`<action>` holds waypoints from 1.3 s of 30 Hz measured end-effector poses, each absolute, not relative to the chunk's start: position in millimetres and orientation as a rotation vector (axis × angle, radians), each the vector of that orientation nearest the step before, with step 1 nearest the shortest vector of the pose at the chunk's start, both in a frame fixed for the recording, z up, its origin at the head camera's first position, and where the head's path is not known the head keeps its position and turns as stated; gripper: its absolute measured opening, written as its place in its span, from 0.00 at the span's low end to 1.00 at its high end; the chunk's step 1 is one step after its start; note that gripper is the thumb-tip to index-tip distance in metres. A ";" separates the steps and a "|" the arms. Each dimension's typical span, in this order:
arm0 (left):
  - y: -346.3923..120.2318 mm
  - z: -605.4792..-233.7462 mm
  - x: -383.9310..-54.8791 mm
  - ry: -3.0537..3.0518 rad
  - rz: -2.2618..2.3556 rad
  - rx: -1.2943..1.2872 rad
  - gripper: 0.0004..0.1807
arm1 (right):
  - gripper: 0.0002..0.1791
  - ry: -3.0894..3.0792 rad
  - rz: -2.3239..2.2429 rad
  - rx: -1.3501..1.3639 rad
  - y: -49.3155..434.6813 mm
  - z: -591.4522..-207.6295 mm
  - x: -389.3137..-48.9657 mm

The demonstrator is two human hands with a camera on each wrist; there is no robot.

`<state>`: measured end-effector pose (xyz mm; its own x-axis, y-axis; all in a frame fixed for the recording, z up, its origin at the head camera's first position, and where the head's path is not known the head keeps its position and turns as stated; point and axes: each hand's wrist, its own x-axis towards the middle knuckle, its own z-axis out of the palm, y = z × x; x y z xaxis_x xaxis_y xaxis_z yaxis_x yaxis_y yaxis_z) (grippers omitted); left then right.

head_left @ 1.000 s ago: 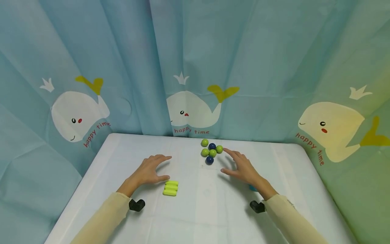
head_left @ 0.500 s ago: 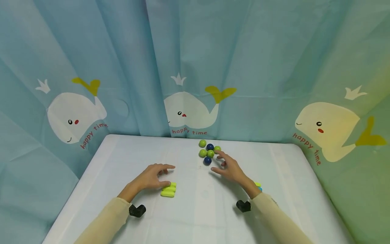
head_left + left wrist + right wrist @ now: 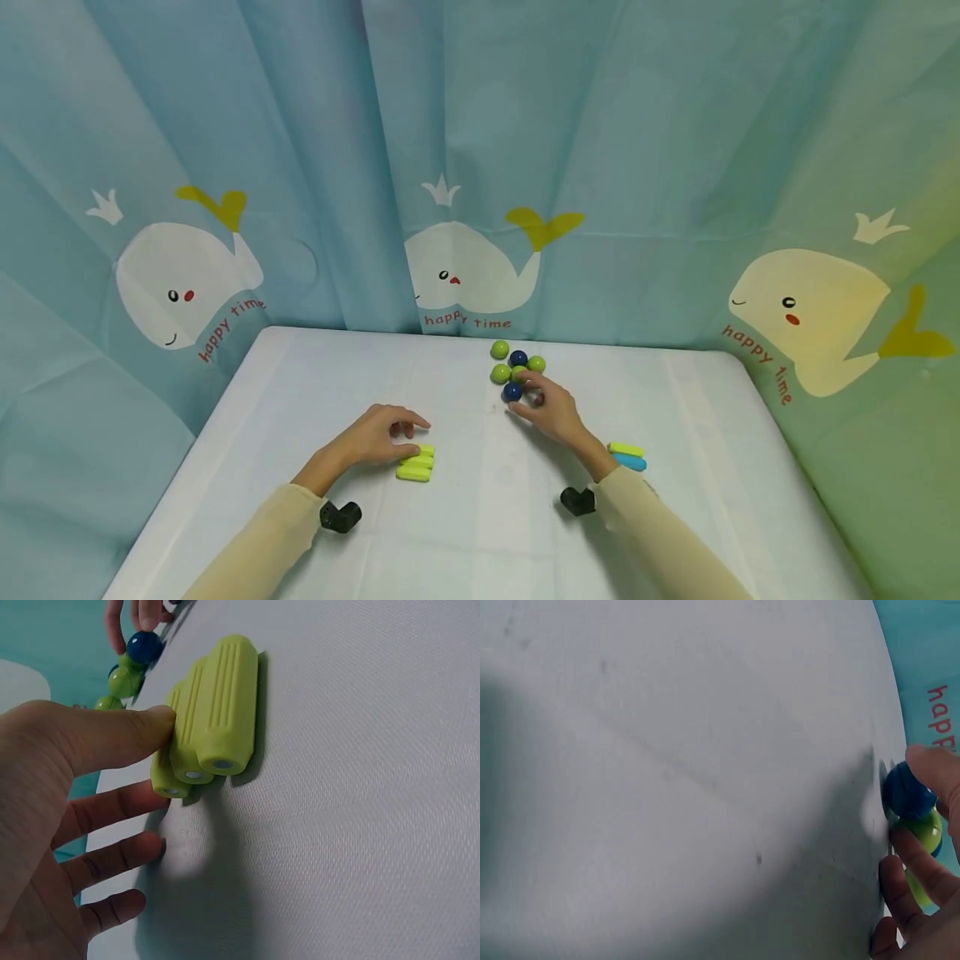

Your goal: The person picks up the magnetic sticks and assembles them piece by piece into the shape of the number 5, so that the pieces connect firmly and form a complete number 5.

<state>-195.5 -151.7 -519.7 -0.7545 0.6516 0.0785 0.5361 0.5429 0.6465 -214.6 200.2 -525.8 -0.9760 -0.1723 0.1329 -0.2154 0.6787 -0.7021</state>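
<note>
Three ribbed yellow-green plastic rods (image 3: 415, 473) with silver discs in their ends lie side by side on the table. My left hand (image 3: 371, 435) is over their left end. In the left wrist view its thumb (image 3: 142, 735) touches the rods (image 3: 229, 705), with the other fingers spread loosely beneath. Toward the back is a cluster of glossy green balls (image 3: 500, 373) and two dark blue ones. My right hand (image 3: 553, 412) has its thumb and index finger on either side of the nearest blue ball (image 3: 512, 392), seen as a blue ball (image 3: 909, 792) in the right wrist view.
Beside my right forearm lie a yellow-green rod (image 3: 626, 450) and a blue rod (image 3: 628, 462). The white table (image 3: 300, 375) ends at a blue whale-print curtain (image 3: 637, 167). Black wrist cameras (image 3: 341, 517) project from both sleeves.
My right hand has moved left to the near blue ball, its fingers closing inward, uncovering the two rods behind its wrist. My left hand has lowered onto the yellow-green rods.
</note>
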 end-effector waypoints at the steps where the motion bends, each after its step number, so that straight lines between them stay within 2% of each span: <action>1: -151.3 -520.1 -195.7 2.603 1.003 1.014 0.17 | 0.28 -2.827 1.185 0.317 199.0 -525.8 -214.4; 16: -145.0 -519.2 -196.2 2.579 0.993 1.006 0.13 | 0.23 -2.848 1.113 0.200 190.3 -531.0 -216.3; 25: -141.0 -516.4 -197.8 2.570 0.987 1.029 0.08 | 0.24 -2.851 1.136 0.203 192.4 -530.0 -216.0; 39: -141.0 -517.9 -199.8 2.569 1.001 1.014 0.05 | 0.22 -2.847 1.181 0.322 207.0 -529.5 -208.2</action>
